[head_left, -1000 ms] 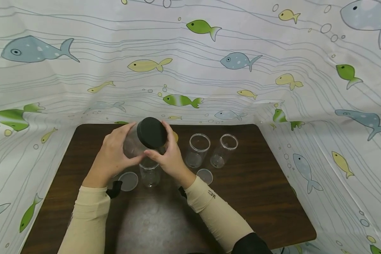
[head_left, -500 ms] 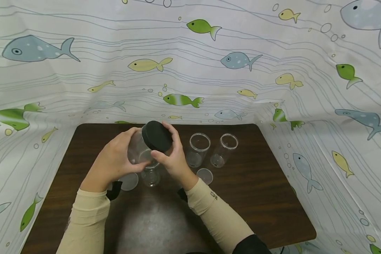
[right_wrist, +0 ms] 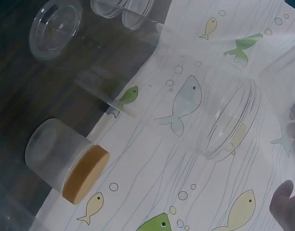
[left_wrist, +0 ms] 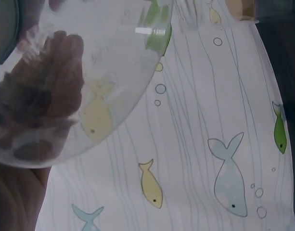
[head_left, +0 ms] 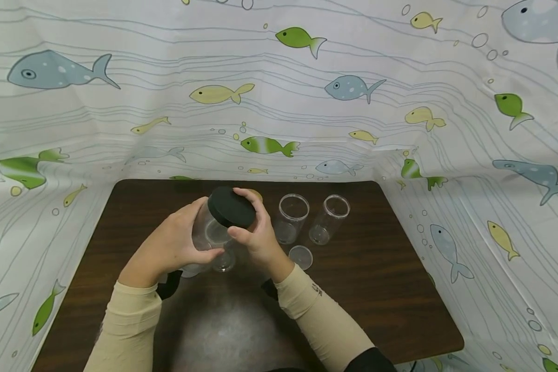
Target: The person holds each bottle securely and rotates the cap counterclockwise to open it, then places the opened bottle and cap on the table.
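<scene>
In the head view a clear jar [head_left: 212,233] with a black lid [head_left: 232,207] is held tilted above the table, the lid facing up and to the right. My left hand [head_left: 167,247] grips the jar's clear body from the left, thumb underneath. The right hand [head_left: 265,242] holds the black lid at its edge, fingers over the far side and thumb on the near side. The left wrist view shows the jar's clear wall [left_wrist: 123,72] close up, with fingers seen through it. Below the hands stands another clear jar [head_left: 223,260], mostly hidden.
Two open clear jars [head_left: 292,219] [head_left: 327,219] stand to the right on the brown table [head_left: 376,289]. A clear disc lid [head_left: 300,257] lies before them. Another jar with an orange-brown lid [right_wrist: 85,174] shows in the right wrist view. Fish-patterned sheeting [head_left: 279,119] surrounds the table.
Both hands have moved slightly right and down with the jar. The black lid now faces more upward, and the clear lid at the left has become mostly hidden behind the left hand.
</scene>
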### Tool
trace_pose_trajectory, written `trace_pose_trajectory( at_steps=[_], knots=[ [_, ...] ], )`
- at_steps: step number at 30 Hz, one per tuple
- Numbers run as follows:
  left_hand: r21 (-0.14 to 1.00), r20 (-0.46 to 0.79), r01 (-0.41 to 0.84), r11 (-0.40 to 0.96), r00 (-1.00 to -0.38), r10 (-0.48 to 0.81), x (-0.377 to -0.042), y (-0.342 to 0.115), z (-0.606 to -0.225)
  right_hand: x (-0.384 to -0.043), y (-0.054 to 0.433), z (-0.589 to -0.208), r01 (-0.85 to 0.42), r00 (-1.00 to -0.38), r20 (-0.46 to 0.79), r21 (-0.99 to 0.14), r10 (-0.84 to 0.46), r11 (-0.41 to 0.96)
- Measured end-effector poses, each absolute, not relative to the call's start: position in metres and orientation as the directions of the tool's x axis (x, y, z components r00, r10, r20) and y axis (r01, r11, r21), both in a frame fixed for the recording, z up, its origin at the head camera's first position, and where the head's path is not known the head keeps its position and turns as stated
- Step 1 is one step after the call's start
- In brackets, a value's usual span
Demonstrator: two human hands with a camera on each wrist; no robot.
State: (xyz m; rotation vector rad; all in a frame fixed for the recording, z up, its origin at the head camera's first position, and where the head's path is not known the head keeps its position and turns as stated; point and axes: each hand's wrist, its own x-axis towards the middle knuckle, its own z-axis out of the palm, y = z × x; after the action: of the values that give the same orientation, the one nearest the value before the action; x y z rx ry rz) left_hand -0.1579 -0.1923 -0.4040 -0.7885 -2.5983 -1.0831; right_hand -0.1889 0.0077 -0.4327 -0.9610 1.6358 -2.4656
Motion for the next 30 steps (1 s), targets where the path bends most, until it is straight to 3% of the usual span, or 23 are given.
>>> trace_pose_trajectory(
  at_steps=[7, 15, 20, 25, 30],
  knots=[
    [0.628, 0.356, 0.547, 0.553, -0.834, 0.421, -0.153, -0.19, -0.405, -0.186, 0.014, -0.432, -0.314, -0.778, 0.518, -0.811, -0.356, -0.493],
    [0.711, 0.31, 0.524, 0.47, -0.833, 0.459, -0.148, -0.187, -0.414, -0.183, 0.022, -0.434, -0.219, -0.76, 0.475, -0.83, -0.444, -0.514],
    [0.785, 0.289, 0.498, 0.369, -0.821, 0.492, -0.149, -0.184, -0.42, -0.188, 0.028, -0.434, -0.195, -0.671, 0.523, -0.808, -0.525, -0.555],
    [0.85, 0.306, 0.494, 0.18, -0.743, 0.595, -0.15, -0.183, -0.432, -0.195, 0.032, -0.432, -0.133, -0.556, 0.533, -0.815, -0.638, -0.564],
    [0.852, 0.321, 0.5, 0.152, -0.73, 0.603, -0.151, -0.183, -0.439, -0.197, 0.032, -0.436, -0.158, -0.533, 0.537, -0.822, -0.654, -0.547]
  ],
)
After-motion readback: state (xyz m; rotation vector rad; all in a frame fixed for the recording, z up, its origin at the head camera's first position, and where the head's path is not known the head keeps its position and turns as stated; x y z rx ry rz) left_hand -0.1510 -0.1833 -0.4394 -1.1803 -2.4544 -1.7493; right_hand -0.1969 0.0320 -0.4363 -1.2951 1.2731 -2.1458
